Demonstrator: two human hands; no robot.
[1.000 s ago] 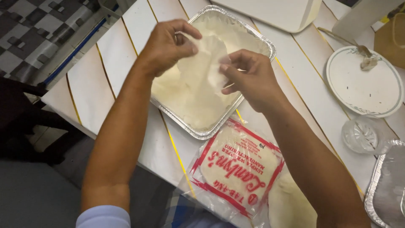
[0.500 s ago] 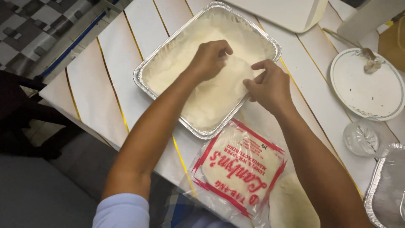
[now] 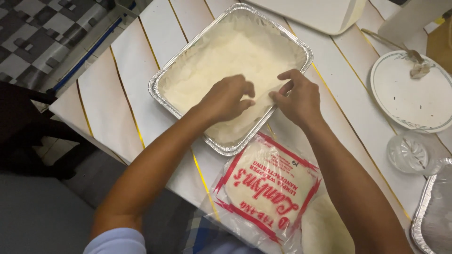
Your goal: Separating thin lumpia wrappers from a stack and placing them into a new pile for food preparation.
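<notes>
- While both hands work inside the rectangular silver foil tray (image 3: 162,77), the left hand (image 3: 228,99) rests knuckles-up with fingers curled down onto the thin pale wrapper sheet (image 3: 226,61) lining it; whether it pinches the sheet cannot be told.
- Right hand (image 3: 296,96) sits at the tray's near-right rim, thumb and forefinger pinched on the sheet's edge.
- Wrapper sheet lies directly under and far-left of the hands; the tray's long axis runs from near-left to far-right across the white table with yellow stripes (image 3: 132,61). Both hands are equally close to the sheet.
- Clear plastic packet of round wrappers with a red printed label (image 3: 268,190) lies just near the tray, at the table's near edge, between the forearms.
- White round plate with a patterned rim (image 3: 405,94) sits far right; a clear glass (image 3: 407,153) stands near it; a second foil tray (image 3: 431,216) shows at the right edge.
</notes>
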